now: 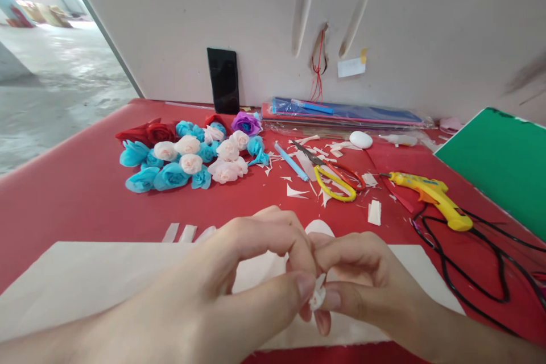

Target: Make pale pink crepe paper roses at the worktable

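Observation:
A small pale paper flower (317,294) is pinched between the fingertips of my two hands, low in the middle of the view. My left hand (260,273) grips it from the left, thumb and fingers closed on it. From the other side my right hand (358,273) has thumb and fingers closed on the same flower. Most of the flower is hidden by the fingers. Under both hands lies a sheet of cream paper (98,273). A rounded pale petal piece (319,228) shows just beyond my fingers, and cut strips (187,233) lie at the sheet's far edge.
Finished paper flowers (173,175) in blue, pink, red and purple cluster at the left. Scissors (335,182), a blue pen (291,161) and scraps lie behind my hands. At right are a yellow glue gun (430,193) with black cord and a green board (499,165). A phone (224,81) leans on the wall.

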Demonstrator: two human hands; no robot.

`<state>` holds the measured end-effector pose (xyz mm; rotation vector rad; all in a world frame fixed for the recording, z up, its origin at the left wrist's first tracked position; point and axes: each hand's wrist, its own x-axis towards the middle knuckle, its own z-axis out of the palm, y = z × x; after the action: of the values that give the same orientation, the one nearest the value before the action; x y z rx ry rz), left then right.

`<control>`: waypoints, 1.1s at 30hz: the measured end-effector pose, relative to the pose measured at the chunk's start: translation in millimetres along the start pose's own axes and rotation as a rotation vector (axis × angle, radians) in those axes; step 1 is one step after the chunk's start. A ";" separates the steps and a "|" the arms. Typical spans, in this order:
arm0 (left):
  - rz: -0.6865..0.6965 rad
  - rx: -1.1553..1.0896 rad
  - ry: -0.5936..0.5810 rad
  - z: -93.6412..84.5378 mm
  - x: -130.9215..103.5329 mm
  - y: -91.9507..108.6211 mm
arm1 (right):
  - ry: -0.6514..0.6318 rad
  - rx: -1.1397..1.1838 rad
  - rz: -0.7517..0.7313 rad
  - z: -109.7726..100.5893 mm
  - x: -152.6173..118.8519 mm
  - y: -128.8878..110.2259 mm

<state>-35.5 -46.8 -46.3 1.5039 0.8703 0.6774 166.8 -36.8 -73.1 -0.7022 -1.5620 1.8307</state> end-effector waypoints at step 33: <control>0.062 0.086 0.164 8.3 6.7 -2.9 | 0.121 0.066 -0.039 -5.5 7.6 7.7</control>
<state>-25.4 -45.8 -50.6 1.5733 0.9902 0.8271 164.9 -28.3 -81.6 -0.7329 -1.4214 1.7693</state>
